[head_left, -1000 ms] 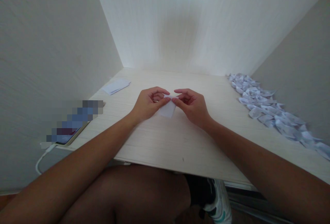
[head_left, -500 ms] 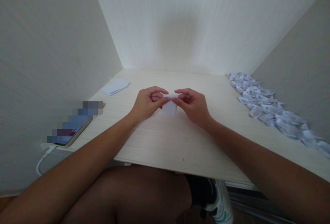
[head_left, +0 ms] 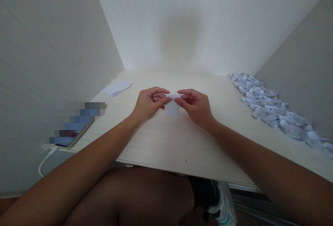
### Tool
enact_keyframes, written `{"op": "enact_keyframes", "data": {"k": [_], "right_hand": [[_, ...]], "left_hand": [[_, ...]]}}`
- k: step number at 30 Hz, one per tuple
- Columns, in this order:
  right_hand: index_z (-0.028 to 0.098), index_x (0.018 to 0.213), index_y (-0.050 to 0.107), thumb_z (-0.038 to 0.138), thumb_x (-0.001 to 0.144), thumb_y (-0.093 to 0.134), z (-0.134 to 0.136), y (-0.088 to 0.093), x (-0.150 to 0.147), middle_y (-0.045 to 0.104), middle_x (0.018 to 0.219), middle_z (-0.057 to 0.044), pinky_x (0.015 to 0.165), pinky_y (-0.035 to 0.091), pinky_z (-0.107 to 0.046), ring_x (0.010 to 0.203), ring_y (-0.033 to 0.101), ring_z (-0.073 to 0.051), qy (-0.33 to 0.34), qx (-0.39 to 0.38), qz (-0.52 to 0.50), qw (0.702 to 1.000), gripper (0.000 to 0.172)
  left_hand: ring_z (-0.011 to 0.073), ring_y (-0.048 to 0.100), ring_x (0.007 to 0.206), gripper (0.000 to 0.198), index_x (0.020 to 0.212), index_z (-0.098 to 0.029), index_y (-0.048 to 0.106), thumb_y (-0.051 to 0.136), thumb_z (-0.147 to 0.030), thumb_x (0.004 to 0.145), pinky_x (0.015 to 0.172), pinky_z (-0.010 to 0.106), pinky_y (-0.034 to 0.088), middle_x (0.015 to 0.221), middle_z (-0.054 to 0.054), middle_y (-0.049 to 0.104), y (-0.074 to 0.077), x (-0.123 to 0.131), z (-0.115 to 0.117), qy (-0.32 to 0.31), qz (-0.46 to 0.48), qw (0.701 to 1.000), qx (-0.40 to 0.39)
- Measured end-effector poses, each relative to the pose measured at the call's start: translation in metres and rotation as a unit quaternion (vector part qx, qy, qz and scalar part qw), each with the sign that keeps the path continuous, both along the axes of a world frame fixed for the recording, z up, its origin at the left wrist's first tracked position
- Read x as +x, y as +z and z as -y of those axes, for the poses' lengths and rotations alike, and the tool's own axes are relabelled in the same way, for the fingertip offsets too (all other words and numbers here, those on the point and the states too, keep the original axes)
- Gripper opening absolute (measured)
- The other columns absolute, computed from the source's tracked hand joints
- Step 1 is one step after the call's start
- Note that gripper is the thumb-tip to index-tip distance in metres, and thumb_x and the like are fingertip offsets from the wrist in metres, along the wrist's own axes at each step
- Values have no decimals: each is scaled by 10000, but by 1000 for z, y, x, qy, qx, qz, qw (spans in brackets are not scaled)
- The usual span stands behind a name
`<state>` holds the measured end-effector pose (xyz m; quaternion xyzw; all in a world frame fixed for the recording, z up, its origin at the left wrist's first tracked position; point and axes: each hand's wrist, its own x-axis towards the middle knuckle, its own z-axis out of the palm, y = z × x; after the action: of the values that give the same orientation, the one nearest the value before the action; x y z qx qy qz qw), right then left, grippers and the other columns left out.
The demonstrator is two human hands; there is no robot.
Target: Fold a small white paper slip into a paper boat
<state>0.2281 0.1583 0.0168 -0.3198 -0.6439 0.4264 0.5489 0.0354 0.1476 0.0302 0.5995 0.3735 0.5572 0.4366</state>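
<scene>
Over the middle of the pale desk [head_left: 158,149], a small white piece of paper [head_left: 171,110] is held between my two hands. My left hand [head_left: 152,103] grips its upper left part, thumb on the near face and fingers curled behind. On the other side my right hand [head_left: 194,103] pinches the upper right part in the same way. Both thumbs lie near the paper's top edge with a small gap between them, and both index fingers arch above it. The fingers behind the paper are partly hidden.
Flat white papers [head_left: 118,88] lie at the back left. A phone [head_left: 78,127] with a white cable [head_left: 45,162] rests by the left wall. Many folded white paper pieces [head_left: 270,106] run in a heap along the right wall. The desk's front edge crosses above my legs.
My thumbs have moved slightly apart along the paper's top edge. Otherwise the hands and the paper stay almost in place; the view has shifted very little.
</scene>
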Motion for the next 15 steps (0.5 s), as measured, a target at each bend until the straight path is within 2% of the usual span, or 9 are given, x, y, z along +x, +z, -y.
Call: {"op": "enact_keyframes", "data": {"k": [15], "right_hand": [[181,1011,726,413,775,849,1,0,0,739,783,-20,697,573,-316,710,691,-157,-2,-12,0,1000,353]], "left_hand": [[154,711,616,410,889,-142,754,910,-453,670,537,229,614,706,35,740,2,0,1,16,-16,1000,-2]]}}
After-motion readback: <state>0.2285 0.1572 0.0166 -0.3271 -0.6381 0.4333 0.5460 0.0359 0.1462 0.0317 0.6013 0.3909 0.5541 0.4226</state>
